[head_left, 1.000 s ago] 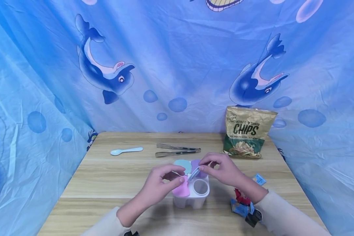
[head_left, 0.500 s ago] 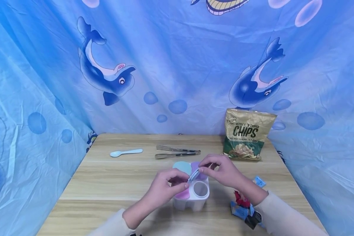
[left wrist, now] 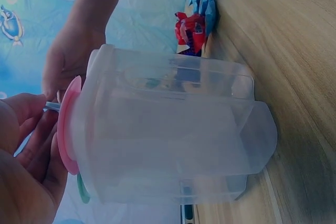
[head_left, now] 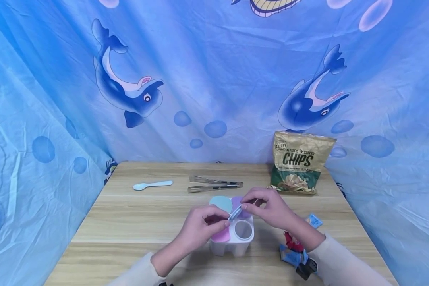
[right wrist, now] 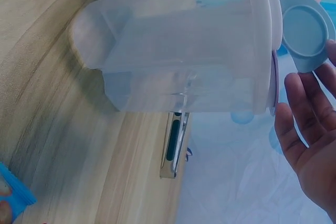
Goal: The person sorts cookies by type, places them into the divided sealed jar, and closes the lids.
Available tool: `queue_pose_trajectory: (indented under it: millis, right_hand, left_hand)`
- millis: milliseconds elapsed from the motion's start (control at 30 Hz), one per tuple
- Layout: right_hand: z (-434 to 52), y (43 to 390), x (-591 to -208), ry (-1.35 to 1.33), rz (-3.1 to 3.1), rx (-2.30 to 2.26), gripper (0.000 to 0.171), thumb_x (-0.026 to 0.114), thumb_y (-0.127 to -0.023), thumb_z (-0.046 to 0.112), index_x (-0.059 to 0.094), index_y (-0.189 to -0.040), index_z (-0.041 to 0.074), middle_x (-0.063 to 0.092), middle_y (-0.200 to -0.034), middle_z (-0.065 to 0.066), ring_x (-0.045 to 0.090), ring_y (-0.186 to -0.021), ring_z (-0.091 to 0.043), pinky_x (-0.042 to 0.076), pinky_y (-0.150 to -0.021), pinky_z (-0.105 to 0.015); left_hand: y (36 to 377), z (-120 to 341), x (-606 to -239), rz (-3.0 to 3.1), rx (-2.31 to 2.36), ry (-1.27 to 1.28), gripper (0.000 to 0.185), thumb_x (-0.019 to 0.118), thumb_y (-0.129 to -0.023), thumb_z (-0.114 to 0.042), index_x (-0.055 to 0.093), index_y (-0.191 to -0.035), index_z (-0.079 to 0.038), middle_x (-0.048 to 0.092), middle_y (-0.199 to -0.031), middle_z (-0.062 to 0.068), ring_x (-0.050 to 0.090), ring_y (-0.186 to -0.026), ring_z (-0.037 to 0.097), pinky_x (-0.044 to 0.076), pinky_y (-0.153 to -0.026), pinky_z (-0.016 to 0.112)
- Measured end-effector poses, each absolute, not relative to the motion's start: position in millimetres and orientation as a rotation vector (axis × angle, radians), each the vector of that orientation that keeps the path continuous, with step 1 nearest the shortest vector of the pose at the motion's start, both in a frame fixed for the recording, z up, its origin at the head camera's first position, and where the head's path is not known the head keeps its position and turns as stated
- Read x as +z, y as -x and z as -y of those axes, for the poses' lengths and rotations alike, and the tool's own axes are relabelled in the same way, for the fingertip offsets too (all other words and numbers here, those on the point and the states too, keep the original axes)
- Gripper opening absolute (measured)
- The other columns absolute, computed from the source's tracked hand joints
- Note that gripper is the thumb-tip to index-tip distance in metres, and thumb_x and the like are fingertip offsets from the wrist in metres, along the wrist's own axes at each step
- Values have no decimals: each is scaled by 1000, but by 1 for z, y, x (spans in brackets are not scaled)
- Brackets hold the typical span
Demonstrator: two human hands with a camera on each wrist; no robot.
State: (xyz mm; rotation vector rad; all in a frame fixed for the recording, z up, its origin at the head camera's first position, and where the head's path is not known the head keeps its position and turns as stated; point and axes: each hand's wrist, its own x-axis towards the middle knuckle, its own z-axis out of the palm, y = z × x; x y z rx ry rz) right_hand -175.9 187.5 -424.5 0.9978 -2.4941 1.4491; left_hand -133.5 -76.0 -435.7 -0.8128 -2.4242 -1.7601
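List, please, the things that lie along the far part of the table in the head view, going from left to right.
Light blue spoon → metal tongs → chips bag, which stands against the blue cloth at the far right.

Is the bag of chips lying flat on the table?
No, the bag of chips stands upright at the back of the table, against the blue cloth.

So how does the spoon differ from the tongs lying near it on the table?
The spoon is pale blue, one piece with a rounded bowl. The tongs are shiny metal, with two long arms joined at one end. The spoon lies further left. Both lie flat and untouched on the wooden table, beyond the hands.
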Motion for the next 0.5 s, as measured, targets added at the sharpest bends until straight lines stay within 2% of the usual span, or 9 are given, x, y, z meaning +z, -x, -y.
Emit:
queue_pose_trajectory:
  millis: [233, 500]
  right_hand:
    - [-217, 174, -427, -849, 2591, 1422, 14, 69, -99, 20, 76, -111, 18, 75, -109, 4, 69, -93, -9, 60, -76, -31]
    - [-274, 176, -439, -622, 2679, 1328, 14, 67, -101, 23, 76, -113, 22, 75, -107, 1, 70, -89, -8, 60, -73, -29]
  left_hand:
    - [133, 74, -436, 2407, -1772, 811, 14, 82, -86, -12, 81, -100, -14, 78, -92, -2, 70, -82, 6, 62, -75, 26]
    - [134, 73, -436, 2388, -1795, 801, 15, 83, -84, -8, 81, -98, -13, 78, -90, -1, 70, -82, 6, 62, -75, 26]
